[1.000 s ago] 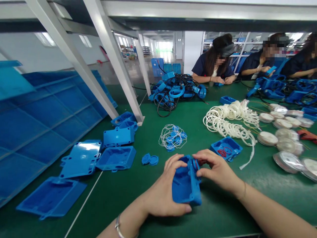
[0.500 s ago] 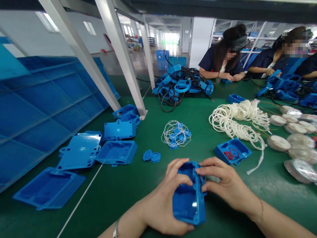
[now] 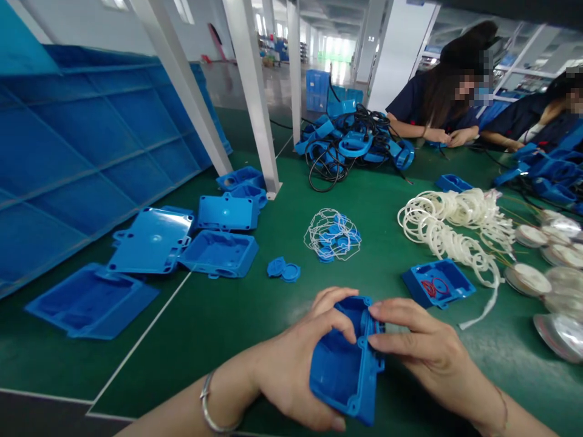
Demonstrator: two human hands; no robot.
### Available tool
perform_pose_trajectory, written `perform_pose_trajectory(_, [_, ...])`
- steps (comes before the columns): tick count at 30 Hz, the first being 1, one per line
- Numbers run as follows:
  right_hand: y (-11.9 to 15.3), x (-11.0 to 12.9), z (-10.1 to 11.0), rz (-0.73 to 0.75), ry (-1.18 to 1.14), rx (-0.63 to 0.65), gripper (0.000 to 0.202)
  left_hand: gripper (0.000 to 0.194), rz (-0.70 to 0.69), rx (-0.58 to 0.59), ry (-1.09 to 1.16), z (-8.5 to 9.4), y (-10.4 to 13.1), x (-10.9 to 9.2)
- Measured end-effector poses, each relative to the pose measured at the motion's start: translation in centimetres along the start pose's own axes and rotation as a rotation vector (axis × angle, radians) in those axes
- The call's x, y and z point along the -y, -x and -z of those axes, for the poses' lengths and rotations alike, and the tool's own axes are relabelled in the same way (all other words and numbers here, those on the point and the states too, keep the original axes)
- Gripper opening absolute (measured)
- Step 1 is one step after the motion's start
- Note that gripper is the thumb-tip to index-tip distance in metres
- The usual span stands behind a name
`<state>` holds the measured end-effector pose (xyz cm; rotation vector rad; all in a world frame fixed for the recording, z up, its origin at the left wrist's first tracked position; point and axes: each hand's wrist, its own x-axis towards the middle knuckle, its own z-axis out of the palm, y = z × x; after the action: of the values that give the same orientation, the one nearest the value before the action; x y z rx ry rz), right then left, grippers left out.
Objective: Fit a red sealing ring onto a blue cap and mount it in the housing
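I hold a blue plastic box housing point(image 3: 345, 371) above the green table point(image 3: 218, 321), its hollow side facing me. My left hand point(image 3: 291, 370) cups it from the left and beneath, thumb on its upper rim. My right hand point(image 3: 426, 352) grips its right edge, fingertips pressed against the side wall. Just beyond my right hand lies a small blue tray point(image 3: 438, 283) with red rings in it. A pair of small blue caps point(image 3: 283, 269) lies in front of my left hand.
Blue housings and lids point(image 3: 218, 252) lie at the left beside a large blue panel point(image 3: 82, 152) and white posts point(image 3: 255, 91). White rings point(image 3: 450, 227), a wire tangle point(image 3: 332, 235), tape rolls point(image 3: 528, 279) and corded blue parts point(image 3: 355, 145) lie beyond. Two seated people point(image 3: 441, 103) work opposite.
The view has tilted down and drawn nearer. The housing has turned in my hands, and my right fingers have flattened along its right side.
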<state>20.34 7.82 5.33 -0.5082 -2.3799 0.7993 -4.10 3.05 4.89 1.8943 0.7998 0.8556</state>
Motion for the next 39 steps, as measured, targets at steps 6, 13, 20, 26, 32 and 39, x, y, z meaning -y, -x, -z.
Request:
perform_pose_trajectory(6, [0.2,-0.2,-0.3,0.027,0.125,-0.075,0.038,0.069,-0.036,-0.034,-0.177,-0.3,0.2,-0.3])
perform_pose_trajectory(13, [0.1,0.2,-2.3,-0.290,0.159,-0.203,0.028,0.045,-0.137,-0.030,-0.527,-1.5,0.6,-0.5])
perform_pose_trajectory(20, [0.0,0.3,-2.1,-0.373,0.165,-0.228,0.027,0.048,-0.127,-0.024,-0.541,-1.4,0.7,-0.3])
perform_pose_trajectory(26, [0.0,0.3,-0.8,-0.373,0.128,0.058,0.039,0.055,-0.087,-0.048,-0.488,-1.0,0.8,0.0])
perform_pose_trajectory(32, [-0.1,0.1,-1.6,-0.347,0.285,0.008,0.034,0.040,-0.152,0.039,-0.569,-1.2,0.5,-0.5])
perform_pose_trajectory(39, [0.1,0.0,-1.1,-0.285,0.197,-0.135,0.053,0.056,-0.088,-0.030,-0.483,-1.0,0.6,-0.5])
